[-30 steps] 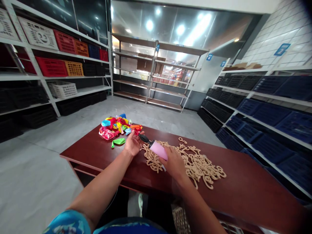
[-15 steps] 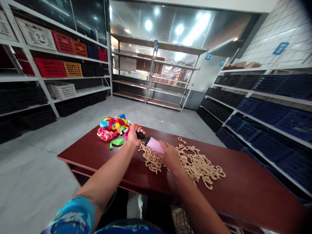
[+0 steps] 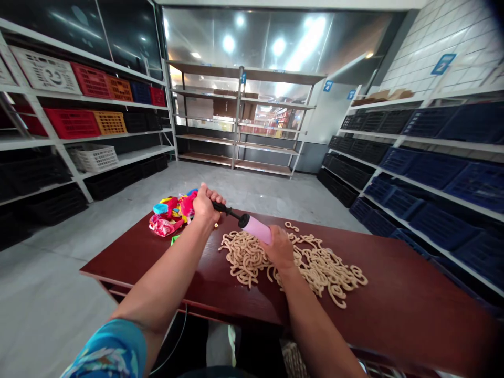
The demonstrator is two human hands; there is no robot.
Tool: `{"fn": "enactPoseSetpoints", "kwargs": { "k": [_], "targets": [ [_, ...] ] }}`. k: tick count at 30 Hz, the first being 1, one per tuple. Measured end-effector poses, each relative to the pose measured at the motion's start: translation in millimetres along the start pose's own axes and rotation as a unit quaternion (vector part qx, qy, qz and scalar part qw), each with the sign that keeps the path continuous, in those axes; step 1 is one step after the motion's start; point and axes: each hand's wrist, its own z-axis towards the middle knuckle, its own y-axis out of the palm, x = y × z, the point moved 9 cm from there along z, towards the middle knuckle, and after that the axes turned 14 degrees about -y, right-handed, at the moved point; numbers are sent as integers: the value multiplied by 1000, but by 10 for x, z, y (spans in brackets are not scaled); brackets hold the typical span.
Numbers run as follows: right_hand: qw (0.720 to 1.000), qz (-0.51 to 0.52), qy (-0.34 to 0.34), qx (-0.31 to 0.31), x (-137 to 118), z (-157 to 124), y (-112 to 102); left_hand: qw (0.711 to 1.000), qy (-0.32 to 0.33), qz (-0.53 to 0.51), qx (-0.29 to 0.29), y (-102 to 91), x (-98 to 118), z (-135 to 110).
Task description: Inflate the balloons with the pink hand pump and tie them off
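Observation:
A balloon hand pump with a pink barrel [image 3: 256,229] is held between my two hands above the table. My left hand [image 3: 207,203] is closed around its black handle, and a length of black rod shows between handle and barrel. Around the far end of the barrel my right hand [image 3: 280,247] is wrapped, hiding the tip. Below and beside the pump lie beige curled, cord-like pieces [image 3: 246,254] in heaps, some S-shaped. Just beyond my left forearm is a pile of colourful limp balloons [image 3: 165,226], partly hidden by the hand and arm.
The dark red table [image 3: 126,252] spans the space before me. On the left, shelves hold red, yellow and white crates [image 3: 73,123]. Dark blue crates [image 3: 441,189] fill the right-hand shelves. A metal rack [image 3: 236,131] stands against the back wall.
My left hand has drawn the pump handle up and left, away from the barrel, so more of the rod shows. My right hand still grips the barrel. The view has shifted slightly.

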Motion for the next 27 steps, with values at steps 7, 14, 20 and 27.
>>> {"fn": "enactPoseSetpoints", "kwargs": {
  "k": [7, 14, 20, 27],
  "targets": [
    [1000, -10, 11, 5, 128, -23, 29, 1000, 13, -18, 15, -33, 305, 63],
    [999, -1, -29, 22, -74, -75, 87, 999, -27, 8, -24, 40, -154, 8],
    [998, 14, -40, 45, -205, -92, 69, 997, 22, 65, -36, 120, -390, -95],
    [998, 26, -23, 44, -37, -57, 53, 994, 57, 87, -34, 185, 87, -55]
  ]
}}
